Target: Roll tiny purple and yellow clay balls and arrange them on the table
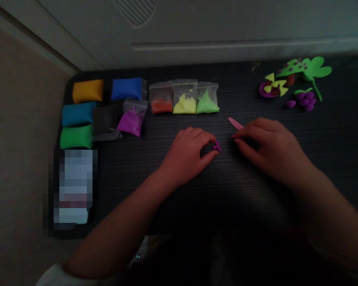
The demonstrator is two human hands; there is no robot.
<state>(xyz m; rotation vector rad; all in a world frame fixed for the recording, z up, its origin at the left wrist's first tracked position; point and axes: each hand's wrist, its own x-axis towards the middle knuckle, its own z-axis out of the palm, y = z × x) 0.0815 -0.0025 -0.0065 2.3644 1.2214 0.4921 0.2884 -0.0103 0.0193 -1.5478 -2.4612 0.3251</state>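
Thumb and fingers of my left hand [189,155] are closed around a tiny branched piece of purple clay [216,146], low over the dark table [173,190]. Just to the right, my right hand [267,149] has its thumb and index fingertips pinched together. Anything between them is too small to make out. A pink modelling knife [235,123] lies on the table, its blade pointing away to the left and its other end hidden behind my right hand.
Bags of red [161,105], yellow [185,104] and light green clay [207,103] stand ahead. A purple clay bag [131,120] and several coloured packs are at left, above a blurred phone-like object [74,186]. Clay grapes [306,100], a green clay flower [316,68] and a purple bowl [267,92] sit back right.
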